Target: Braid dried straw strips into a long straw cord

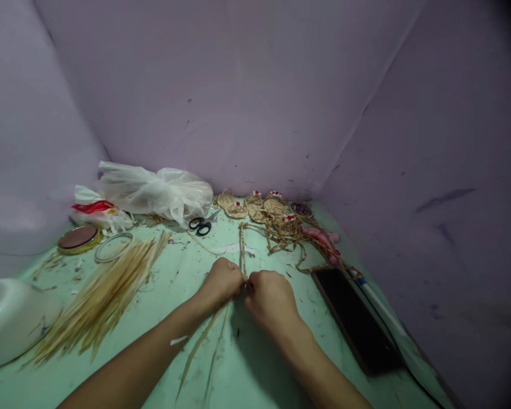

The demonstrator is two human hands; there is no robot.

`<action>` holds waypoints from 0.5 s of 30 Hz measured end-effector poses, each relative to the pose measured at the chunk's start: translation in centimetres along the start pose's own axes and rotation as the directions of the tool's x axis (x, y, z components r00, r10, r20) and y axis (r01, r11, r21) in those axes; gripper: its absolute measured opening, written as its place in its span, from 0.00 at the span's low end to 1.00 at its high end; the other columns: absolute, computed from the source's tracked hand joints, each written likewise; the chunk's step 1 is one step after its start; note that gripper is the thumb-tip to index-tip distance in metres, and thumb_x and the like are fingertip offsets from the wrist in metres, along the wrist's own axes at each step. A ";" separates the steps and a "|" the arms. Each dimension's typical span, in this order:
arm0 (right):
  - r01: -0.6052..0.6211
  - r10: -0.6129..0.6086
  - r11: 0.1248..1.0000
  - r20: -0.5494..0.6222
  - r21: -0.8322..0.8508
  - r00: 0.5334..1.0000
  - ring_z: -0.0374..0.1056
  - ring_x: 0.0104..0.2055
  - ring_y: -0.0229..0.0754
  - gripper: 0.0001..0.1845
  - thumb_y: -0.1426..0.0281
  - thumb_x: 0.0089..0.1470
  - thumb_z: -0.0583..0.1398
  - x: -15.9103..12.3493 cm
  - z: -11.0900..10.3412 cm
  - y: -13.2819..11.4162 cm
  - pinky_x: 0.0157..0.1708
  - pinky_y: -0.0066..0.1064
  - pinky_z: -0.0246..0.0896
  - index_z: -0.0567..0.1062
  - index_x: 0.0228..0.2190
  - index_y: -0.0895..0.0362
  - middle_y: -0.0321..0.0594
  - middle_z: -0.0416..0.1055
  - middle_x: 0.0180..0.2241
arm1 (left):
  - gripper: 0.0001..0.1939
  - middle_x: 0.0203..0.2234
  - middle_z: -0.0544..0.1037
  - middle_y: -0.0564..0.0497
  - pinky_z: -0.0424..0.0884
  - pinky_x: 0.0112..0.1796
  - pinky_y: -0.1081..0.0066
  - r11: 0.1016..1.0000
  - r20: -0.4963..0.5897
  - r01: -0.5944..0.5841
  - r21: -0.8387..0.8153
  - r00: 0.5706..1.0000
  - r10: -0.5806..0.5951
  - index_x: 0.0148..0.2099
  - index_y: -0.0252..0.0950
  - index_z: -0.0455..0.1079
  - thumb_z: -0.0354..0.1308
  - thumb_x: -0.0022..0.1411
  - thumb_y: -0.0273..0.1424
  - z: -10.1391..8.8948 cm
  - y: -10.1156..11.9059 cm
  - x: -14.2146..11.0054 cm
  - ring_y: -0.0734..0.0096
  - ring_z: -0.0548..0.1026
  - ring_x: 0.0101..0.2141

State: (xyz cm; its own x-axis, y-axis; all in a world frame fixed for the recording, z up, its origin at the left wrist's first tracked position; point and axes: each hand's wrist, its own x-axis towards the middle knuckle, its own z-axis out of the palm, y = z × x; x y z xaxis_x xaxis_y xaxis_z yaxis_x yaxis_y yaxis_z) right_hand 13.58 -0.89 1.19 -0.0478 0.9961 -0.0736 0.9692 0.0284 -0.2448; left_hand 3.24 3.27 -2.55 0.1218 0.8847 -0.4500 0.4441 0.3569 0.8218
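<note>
My left hand (pixel 223 279) and my right hand (pixel 272 292) meet near the middle of the table, both closed on the near end of a braided straw cord (pixel 243 250). The cord runs away from my fists and joins a tangled heap of braid (pixel 281 241) towards the back. Loose straw strands (pixel 200 352) trail from under my left hand towards me. My fingertips are mostly hidden by the backs of my hands. A bundle of pale dry straw (pixel 106 295) lies left of my left arm.
Black-handled scissors (pixel 203 226), a clear plastic bag (pixel 157 190) and coiled straw pieces with red-and-white trims (pixel 255 207) lie along the back wall. At right is a dark phone (pixel 357 318) beside a cable. A white container (pixel 17 318), a round tin (pixel 80 238) and a ring (pixel 114 247) stand left.
</note>
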 end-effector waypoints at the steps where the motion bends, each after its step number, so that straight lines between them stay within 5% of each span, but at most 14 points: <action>1: 0.016 -0.015 0.999 0.018 -0.033 1.000 0.69 0.29 0.45 0.11 0.72 0.44 0.54 -0.2 -0.1 -0.4 0.25 0.28 0.53 0.77 0.26 0.60 0.50 0.74 0.27 | 0.07 0.02 0.54 0.58 0.44 0.12 0.77 1.000 -0.003 0.028 -0.013 1.000 -0.028 0.14 0.34 0.58 0.48 0.41 0.24 0.0 0.2 -0.2 0.80 0.51 0.07; 4: 0.072 -0.066 0.994 0.079 -0.085 0.995 0.69 0.30 0.43 0.12 0.75 0.47 0.53 -0.7 0.0 -1.5 0.26 0.27 0.54 0.76 0.29 0.62 0.52 0.73 0.29 | 0.08 0.00 0.52 0.57 0.43 0.11 0.76 0.995 0.047 0.078 -0.059 0.996 -0.076 0.13 0.35 0.57 0.48 0.40 0.25 -0.3 0.6 -0.6 0.80 0.49 0.06; 10: 0.092 -0.081 0.993 0.152 -0.071 0.985 0.69 0.32 0.42 0.11 0.76 0.46 0.54 -1.2 -0.5 -1.9 0.29 0.26 0.56 0.75 0.30 0.63 0.52 0.73 0.30 | 0.07 0.02 0.53 0.59 0.41 0.11 0.79 0.978 0.148 0.013 -0.210 0.989 0.019 0.13 0.33 0.56 0.51 0.37 0.23 -1.0 1.1 -0.7 0.84 0.48 0.06; 15: -0.032 0.028 0.954 0.016 0.300 0.999 0.68 0.31 0.42 0.11 0.67 0.44 0.56 0.5 -1.7 1.5 0.30 0.28 0.56 0.74 0.30 0.58 0.45 0.73 0.28 | 0.03 0.06 0.60 0.57 0.41 0.11 0.79 0.976 0.227 0.008 -0.217 0.973 0.042 0.16 0.31 0.61 0.52 0.37 0.25 -1.6 0.8 -0.2 0.85 0.51 0.07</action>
State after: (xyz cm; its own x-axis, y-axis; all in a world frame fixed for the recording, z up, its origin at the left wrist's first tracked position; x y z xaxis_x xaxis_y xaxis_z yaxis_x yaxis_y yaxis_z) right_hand 15.44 -0.18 2.39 -0.0244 0.9951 -0.0962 0.8532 -0.0294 -0.5208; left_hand 2.14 3.82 -1.25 0.3387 0.8076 -0.4827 0.2422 0.4209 0.8742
